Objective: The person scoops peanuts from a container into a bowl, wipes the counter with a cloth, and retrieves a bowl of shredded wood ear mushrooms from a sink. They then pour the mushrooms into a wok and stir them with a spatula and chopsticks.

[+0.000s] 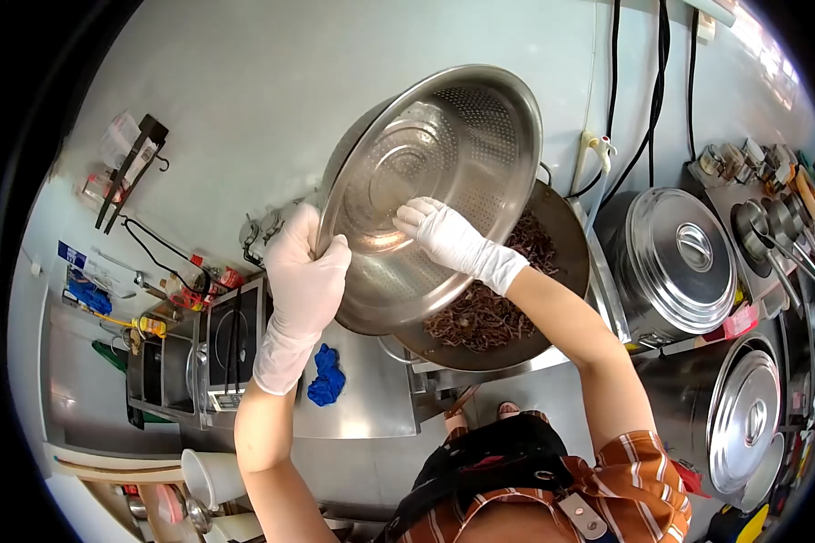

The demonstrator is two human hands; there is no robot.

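Observation:
A large perforated steel colander (489, 136) is tilted on its side above a wide wok (570, 231), its inside facing me. My left hand (306, 271), in a white glove, is closed around the colander's left rim with the thumb over the edge. Inside the bowl, my right hand (444, 237), also gloved, has its fingers stretched out at the inner wall near the base; nothing shows in it. Dark reddish-brown strips (484, 317) lie in the wok below, partly hidden by the colander and my right forearm.
Two big lidded steel pots (679, 240) (743, 416) stand at the right, beside ladles (770, 240) and jars. A crumpled blue glove (327, 376) lies on the steel counter (371, 398). An induction cooker (231, 339) is at left. A tap (598, 145) sticks out behind the wok.

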